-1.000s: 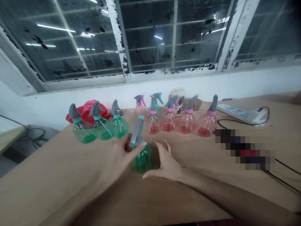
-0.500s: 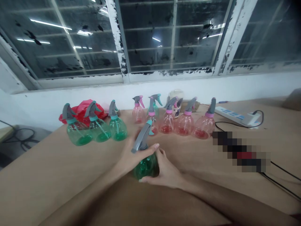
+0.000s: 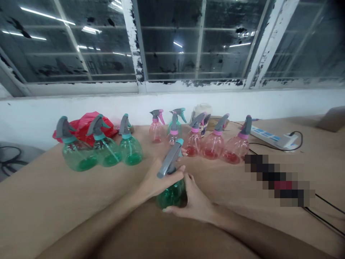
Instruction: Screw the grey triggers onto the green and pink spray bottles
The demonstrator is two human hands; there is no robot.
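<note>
A green spray bottle with a grey and teal trigger head is between my hands, close to me over the table. My left hand wraps around its neck just under the spray head, fingers partly hidden behind it. Lower down, my right hand grips the round body from the right, thumb across the front near the base. The bottle leans a little, its head tilted to the right. Just beyond it stands a pink spray bottle, partly covered by the held one.
Several green spray bottles stand at the left before a red plastic bag. Several pink ones form a row at centre right. A power strip with a black cable and a pixelated dark object lie on the right.
Both hands and the green spray bottle appear slightly further right. The view has shifted, so the left bottles sit further left. The grip looks the same.
</note>
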